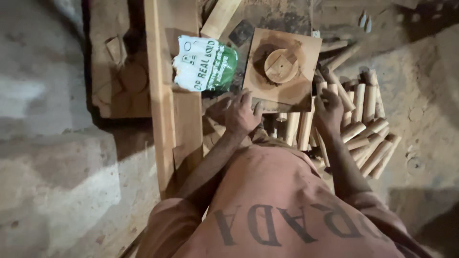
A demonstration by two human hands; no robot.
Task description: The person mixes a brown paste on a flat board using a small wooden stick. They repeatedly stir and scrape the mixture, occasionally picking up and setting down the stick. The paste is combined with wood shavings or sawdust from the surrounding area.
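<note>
**Hands at the square wooden block, dowels piled beside**

The person looks down over a dusty floor. The left hand (241, 113) rests at the near edge of a square wooden block (282, 69) that carries a round wooden disc (280, 66) in a shallow circular recess; its fingers are spread loosely against the block's edge, pinching nothing that shows. The right hand (329, 111) sits at the block's near right corner, just above a heap of short wooden dowels (366, 131); its fingers curl downward, and whether that grip closes on a dowel cannot be told.

By the look of it, the step in hand is steadying or positioning the block, with the dowels within reach. Any shift of the block would call for both hands to keep it level so the disc stays seated.

A white-and-green plastic bag (205, 64) lies left of the block, beside a long wooden plank (160, 95).
</note>
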